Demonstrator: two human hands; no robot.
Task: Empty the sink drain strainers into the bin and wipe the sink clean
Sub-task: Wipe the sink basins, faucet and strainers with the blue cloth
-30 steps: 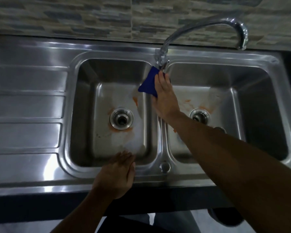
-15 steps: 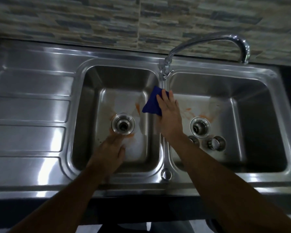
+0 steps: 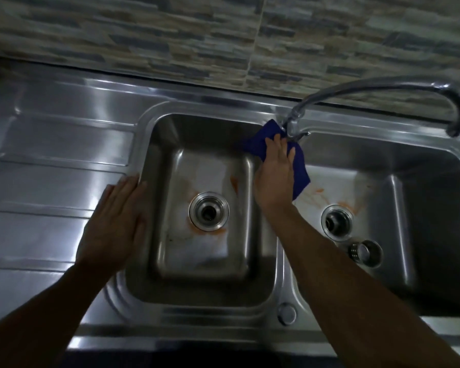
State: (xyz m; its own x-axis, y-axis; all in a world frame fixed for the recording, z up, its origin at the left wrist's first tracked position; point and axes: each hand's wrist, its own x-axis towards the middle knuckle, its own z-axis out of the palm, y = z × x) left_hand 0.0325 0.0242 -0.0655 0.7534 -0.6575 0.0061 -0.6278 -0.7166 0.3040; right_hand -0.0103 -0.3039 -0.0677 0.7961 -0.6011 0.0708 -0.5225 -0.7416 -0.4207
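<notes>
Beside the curved chrome tap, we risk snagging the blue cloth under our flat right hand; our left hand rests flat-fingered.

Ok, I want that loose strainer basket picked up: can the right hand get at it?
Probably yes: the strainer basket lies uncovered in the right basin, beside that forearm. The right hand is flat on the blue cloth near the faucet, so it would draw back.

strainer lying loose, orange-stained steel sink
</notes>
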